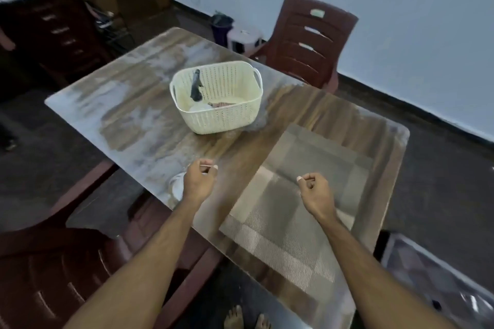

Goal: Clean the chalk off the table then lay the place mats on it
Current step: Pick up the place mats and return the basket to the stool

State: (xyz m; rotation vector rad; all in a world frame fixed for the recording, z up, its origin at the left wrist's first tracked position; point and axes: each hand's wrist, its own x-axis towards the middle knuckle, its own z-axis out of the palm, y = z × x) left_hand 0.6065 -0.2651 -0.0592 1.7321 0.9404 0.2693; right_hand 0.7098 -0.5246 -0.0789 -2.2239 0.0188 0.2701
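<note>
Your left hand [199, 180] is curled with the thumb and fingers pinched together; whether it grips something you cannot tell. Your right hand [315, 191] is also closed into a loose fist, just above the grey-beige woven place mat [291, 211], and it seems to hold nothing. This place mat lies flat on the near right part of the glass-topped wooden table [149, 125]. White chalk smears [149, 67] cover the far and left parts of the table. A cream perforated plastic basket [217, 96] stands near the middle, with a dark object [196, 85] upright inside it. A dark red plastic chair [307, 40] stands at the far side.
</note>
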